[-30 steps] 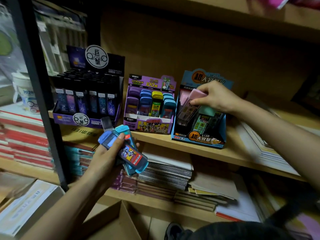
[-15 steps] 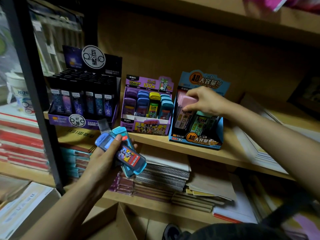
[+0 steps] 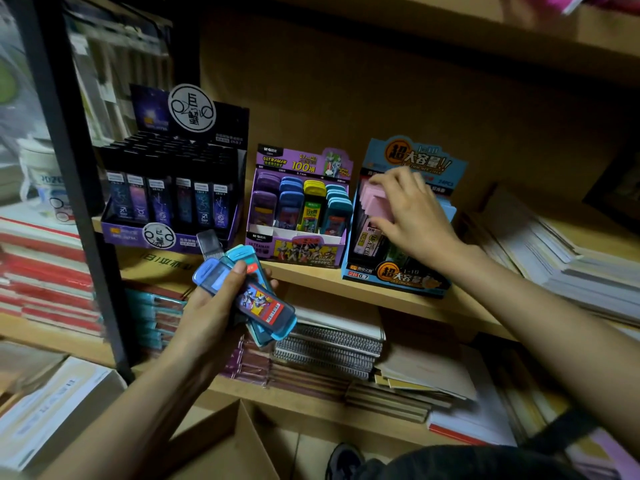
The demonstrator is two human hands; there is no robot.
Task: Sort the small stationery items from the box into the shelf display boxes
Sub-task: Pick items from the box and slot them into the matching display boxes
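Hands: right hand (image 3: 412,216) pinching pink case (image 3: 375,202), seating it deeper in blue display box (image 3: 394,280) | left hand (image 3: 211,306) gripping blue cases (image 3: 256,299), awaiting sorting.

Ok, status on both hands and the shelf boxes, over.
Left hand grips a stack of blue lead cases. Right hand pinches pink case in blue display box. Nothing blocking the box.

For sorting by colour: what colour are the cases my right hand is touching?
Pink: the cases show best in the head view.
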